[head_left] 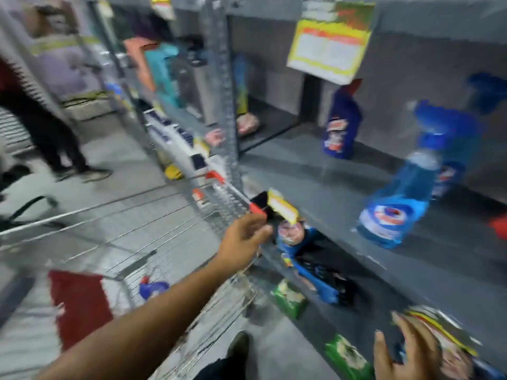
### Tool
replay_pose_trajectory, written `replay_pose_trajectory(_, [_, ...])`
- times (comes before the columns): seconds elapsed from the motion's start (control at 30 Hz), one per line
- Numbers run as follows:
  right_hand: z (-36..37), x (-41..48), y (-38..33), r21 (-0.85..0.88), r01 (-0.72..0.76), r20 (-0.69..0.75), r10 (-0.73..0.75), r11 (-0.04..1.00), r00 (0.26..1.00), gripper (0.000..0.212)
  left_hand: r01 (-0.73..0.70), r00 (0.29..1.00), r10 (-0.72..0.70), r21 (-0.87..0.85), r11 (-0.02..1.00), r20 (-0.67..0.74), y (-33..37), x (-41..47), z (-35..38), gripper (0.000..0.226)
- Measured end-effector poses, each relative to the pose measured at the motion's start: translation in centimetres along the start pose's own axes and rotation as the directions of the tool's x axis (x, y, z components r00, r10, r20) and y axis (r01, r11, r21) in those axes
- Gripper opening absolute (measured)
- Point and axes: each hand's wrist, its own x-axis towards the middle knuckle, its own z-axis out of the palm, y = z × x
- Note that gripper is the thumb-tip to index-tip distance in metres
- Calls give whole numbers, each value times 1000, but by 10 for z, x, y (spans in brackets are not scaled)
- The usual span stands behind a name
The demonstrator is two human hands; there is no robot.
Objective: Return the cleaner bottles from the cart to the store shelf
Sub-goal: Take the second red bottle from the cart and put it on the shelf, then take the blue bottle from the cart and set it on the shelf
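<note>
The frame is motion-blurred. A light blue spray cleaner bottle (397, 207) stands on the grey store shelf (315, 182), with a darker blue bottle (455, 144) right behind it. Another dark blue cleaner bottle (341, 124) stands further back on the same shelf. One blue bottle (153, 288) lies inside the wire cart (142, 215) at lower left. My left hand (242, 239) reaches forward to the cart's red-capped corner, fingers loosely apart and holding nothing. My right hand (406, 352) hovers at lower right with spread fingers, empty.
A yellow price sign (329, 48) hangs from the upper shelf. Green and blue packets (290, 297) fill the lower shelf below the edge. A person's legs (52, 135) stand in the aisle at far left. A red mat (79, 303) lies under the cart.
</note>
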Motion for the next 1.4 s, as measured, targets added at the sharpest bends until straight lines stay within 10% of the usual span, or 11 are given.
replay_pose_trajectory(0.17, [106,70,-93,82,317,33,-320,945,947,40,295,844,-249,23,955,-474,-80,-9,-178,37])
replay_pose_trajectory(0.33, [205,121,-196,215,446,401,-495,869,771,33,473,683,-420,-76,878,-598,-137,-12,-264,41])
replay_pose_trajectory(0.53, [369,107,-258,-28,450,987,-47,893,154,58,671,582,-668,-190,717,-464,-234,22,-291,22])
replay_pose_trajectory(0.77, [498,70,-254,-112,572,961,235,812,-146,55,797,419,-851,-320,512,-318,-358,58,-295,65])
replay_pose_trajectory(1.4, [559,25,-210,-390,141,908,406,910,-107,50,761,301,-938,-549,346,-173,-409,62,-265,45])
